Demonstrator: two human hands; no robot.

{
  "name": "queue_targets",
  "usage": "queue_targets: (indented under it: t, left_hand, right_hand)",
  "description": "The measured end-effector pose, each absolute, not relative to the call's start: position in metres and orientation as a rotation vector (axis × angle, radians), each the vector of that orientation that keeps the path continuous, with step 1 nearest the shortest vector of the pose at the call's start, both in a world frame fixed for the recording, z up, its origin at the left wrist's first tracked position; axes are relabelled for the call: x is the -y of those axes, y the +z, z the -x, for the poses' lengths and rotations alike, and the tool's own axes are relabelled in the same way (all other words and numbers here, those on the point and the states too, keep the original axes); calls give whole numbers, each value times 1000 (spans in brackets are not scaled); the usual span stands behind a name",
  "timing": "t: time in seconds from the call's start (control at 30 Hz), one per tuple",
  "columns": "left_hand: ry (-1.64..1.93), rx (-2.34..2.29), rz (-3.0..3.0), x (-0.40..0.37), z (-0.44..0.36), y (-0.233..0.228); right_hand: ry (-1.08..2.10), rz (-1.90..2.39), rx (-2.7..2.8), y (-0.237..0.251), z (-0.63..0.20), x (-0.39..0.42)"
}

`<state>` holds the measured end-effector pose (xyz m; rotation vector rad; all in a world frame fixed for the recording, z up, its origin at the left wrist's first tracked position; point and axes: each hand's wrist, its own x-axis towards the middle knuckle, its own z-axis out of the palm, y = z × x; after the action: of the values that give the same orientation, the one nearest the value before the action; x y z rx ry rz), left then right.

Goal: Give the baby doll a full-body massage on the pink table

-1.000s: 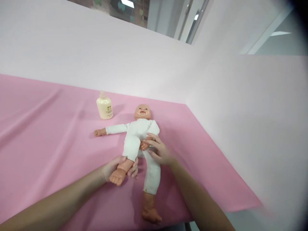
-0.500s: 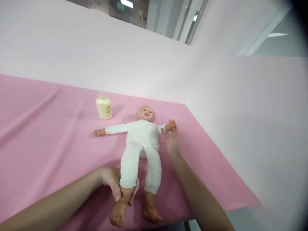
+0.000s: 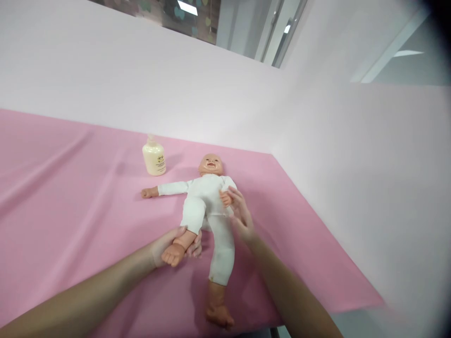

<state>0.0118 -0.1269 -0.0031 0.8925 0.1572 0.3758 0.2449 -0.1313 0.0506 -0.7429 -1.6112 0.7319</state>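
Note:
A baby doll [image 3: 213, 197] in a white cloth suit lies on its back, its feet toward me. My left hand [image 3: 179, 241] is closed round its lower leg at image left, with the thumb on top and fingertips showing on the far side. That leg is raised and bent at the knee. On the other side, my right hand [image 3: 240, 213] has its fingers curled against the doll's small hand [image 3: 226, 198], which is folded in over the belly. The thumb stands lower, and the exact hold is partly hidden. The doll's other arm is stretched out sideways.
A pump bottle [image 3: 154, 158] of pale yellow liquid stands beyond the doll's outstretched arm. Pink cloth [image 3: 88, 206] with some creases covers the table, whose edge slants down at the right. White walls [image 3: 169, 84] rise behind and at the right.
My left hand has pushed the doll's leg up toward its body, bending the knee. My right hand has brought the doll's arm from out at the side inward over the belly.

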Motion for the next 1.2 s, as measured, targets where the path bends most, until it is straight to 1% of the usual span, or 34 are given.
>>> queue_targets:
  t: [0.13,0.23,0.37,0.53,0.77,0.93,1.1,1.2]
  left_hand:
    - [424,-210,-862,125,-13,-2]
    - [406,-198,-869,128,-13,3]
    - [285,-118,-911,136,-12,17]
    - [-45,-46,-1064,143,-12,38]
    - [-120,-95,-1174,143,-11,47]
    - [-55,-27,-1091,145,-12,44]
    - [260,14,-888,140,-15,20]
    - [381,-30,-811,134,-16,10]
  right_hand:
    - [592,790,1995,51,-246,136]
    - [565,782,2006,51,-248,135]
    - [618,809,1741,51,-247,131]
    - [836,693,1346,50,-249,122]
    - [947,796,942,51,-265,107]
    - [928,804,951,51,-265,107]
    - [903,749,1163,45,-254,115]
    - [836,775,1363,40,-250,121]
